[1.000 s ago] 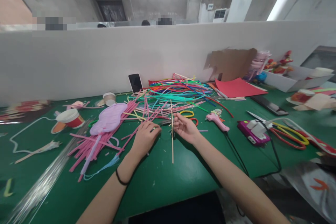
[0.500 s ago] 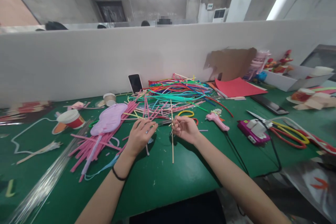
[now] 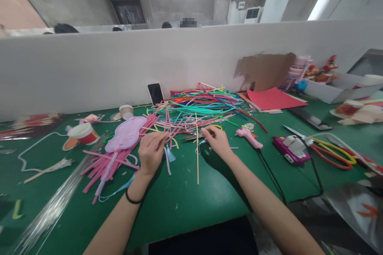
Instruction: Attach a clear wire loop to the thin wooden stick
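My left hand [image 3: 151,151] hovers just above the green table [image 3: 185,203], thumb and forefinger pinched together at the edge of the pink pipe cleaners [image 3: 116,159]. What it pinches is too thin to name. My right hand [image 3: 217,141] rests a little to the right, fingers curled in a pinch beside a yellow ring [image 3: 218,127]; its contents are hidden. Between the hands lies a thin wooden stick [image 3: 197,159], pointing away from me. Behind both hands spreads a heap of coloured pipe cleaners [image 3: 200,105]. A lilac flat shape [image 3: 127,133] lies left of my left hand.
A phone [image 3: 155,93] leans on the white partition. Right of my hands lie a pink glue gun [image 3: 248,137], a magenta device [image 3: 289,147] with a black cable, and scissors [image 3: 332,153]. Red paper [image 3: 272,97] lies behind; a paper cup [image 3: 82,133] and clear rods [image 3: 50,211] sit left.
My left hand has lifted off the table and drawn back to the left, now pinching. My right hand has moved slightly forward towards the yellow ring, turning palm down.
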The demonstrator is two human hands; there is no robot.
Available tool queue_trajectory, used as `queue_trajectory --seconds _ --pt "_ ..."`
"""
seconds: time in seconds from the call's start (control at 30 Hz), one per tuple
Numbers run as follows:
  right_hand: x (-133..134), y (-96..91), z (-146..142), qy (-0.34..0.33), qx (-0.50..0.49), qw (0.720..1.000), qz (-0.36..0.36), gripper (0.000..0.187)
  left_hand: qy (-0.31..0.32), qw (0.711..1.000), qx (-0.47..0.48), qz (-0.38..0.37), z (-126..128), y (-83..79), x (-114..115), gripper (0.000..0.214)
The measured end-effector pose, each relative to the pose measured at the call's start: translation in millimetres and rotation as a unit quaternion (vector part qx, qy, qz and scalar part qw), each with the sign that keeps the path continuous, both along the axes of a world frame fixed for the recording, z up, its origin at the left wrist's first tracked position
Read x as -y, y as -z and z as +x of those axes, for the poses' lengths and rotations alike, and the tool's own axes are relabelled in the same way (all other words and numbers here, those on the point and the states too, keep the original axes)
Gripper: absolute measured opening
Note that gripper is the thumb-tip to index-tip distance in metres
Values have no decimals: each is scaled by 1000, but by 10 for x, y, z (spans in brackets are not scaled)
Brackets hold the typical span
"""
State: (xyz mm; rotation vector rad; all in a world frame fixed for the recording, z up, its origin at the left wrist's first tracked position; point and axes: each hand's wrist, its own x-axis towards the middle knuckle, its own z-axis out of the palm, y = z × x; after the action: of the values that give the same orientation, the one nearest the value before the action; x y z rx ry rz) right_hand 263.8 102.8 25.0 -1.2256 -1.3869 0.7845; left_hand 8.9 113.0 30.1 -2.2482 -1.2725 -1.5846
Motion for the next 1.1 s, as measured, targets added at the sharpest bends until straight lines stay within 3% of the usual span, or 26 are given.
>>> queue_trajectory --seconds 0.07,0.13,0.3,0.4,0.53,0.8,0.93,1.1 --pt "7 48 -8 40 195 980 29 30 -25 994 106 -31 5 -20 -9 20" --pt "25 96 -56 41 309 950 6 30 -25 974 212 -74 8 -30 -33 26" --pt "61 142 -248 41 385 921 -39 22 31 909 378 -175 4 5 -139 37" --pt "78 121 -318 15 358 931 -66 17 50 883 417 -208 -6 28 -173 41" --pt "143 99 -361 -67 273 954 -106 17 60 873 427 -229 -13 12 -161 39" --pt "237 54 -372 -147 292 942 -80 19 52 874 417 -245 15 -19 -135 37" --pt "247 26 -355 -183 153 951 -199 20 58 874 414 -246 24 -25 -130 37" --pt "258 -32 -313 -257 -30 925 -279 20 56 874 411 -253 24 -47 -125 35"
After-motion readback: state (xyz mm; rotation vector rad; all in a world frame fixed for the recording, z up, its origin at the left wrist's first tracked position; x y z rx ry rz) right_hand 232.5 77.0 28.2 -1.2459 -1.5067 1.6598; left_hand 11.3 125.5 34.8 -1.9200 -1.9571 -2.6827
